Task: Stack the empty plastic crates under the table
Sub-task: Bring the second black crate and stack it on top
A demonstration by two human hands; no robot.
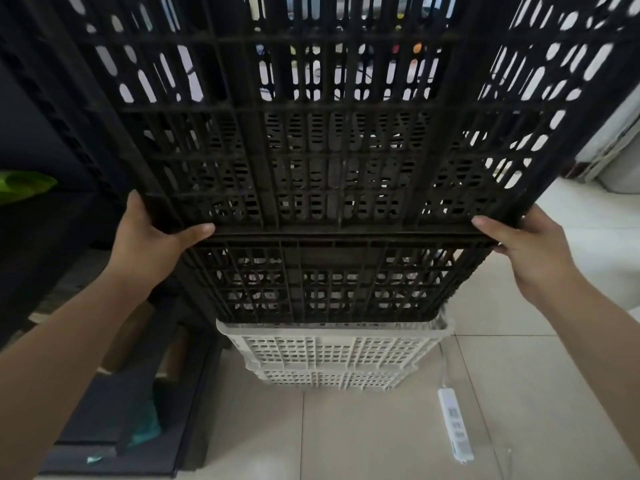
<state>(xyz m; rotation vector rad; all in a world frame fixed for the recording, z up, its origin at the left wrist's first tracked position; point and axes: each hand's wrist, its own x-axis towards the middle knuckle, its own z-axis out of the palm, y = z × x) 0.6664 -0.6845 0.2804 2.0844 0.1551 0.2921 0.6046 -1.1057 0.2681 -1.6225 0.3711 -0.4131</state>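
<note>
A large black slatted plastic crate (325,140) fills the upper view, tilted with its open side toward me. My left hand (152,237) grips its near rim at the left corner. At the right corner my right hand (526,244) grips the same rim. Below it another black crate (325,282) sits on a stack of two white crates (332,355) standing on the floor. The held crate's near rim lies close above the lower black crate; whether they touch I cannot tell.
A white power strip (455,424) with its cable lies on the tiled floor at the right of the white crates. Dark furniture and a dark box with teal plastic (138,431) stand at the left. A green object (20,185) shows at the far left.
</note>
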